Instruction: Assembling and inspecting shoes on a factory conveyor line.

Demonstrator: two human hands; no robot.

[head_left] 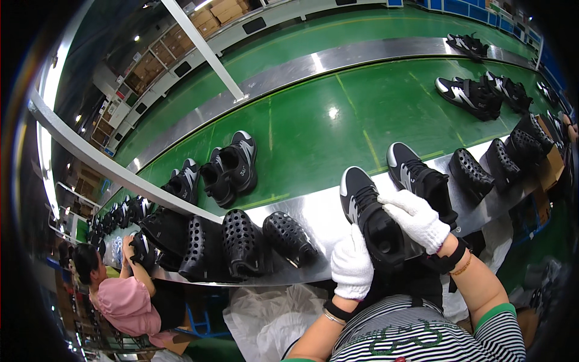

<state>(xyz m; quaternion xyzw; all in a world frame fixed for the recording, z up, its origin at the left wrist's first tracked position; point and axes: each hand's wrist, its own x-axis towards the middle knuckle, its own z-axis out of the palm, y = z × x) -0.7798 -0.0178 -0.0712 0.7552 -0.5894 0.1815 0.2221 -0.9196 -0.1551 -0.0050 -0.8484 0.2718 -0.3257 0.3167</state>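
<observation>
A black sneaker (386,240) with a white-grey toe lies toe-away at the metal bench's near edge, between my two gloved hands. My left hand (351,265), in a white knit glove, is closed along the left side of its heel, fingers together. My right hand (416,220), also gloved, grips the shoe's opening near the tongue from the right. What the fingertips do inside the collar is hidden. Just to the right, a matching sneaker (420,180) points the same way, partly behind my right hand.
Black perforated shoe forms (242,241) line the metal bench (319,211) left and right. Sneaker pairs (232,166) sit on the green surface (313,130) beyond. A white post (126,166) slants across the left. A person in pink (128,304) handles a shoe there. Plastic sheeting (271,320) hangs below.
</observation>
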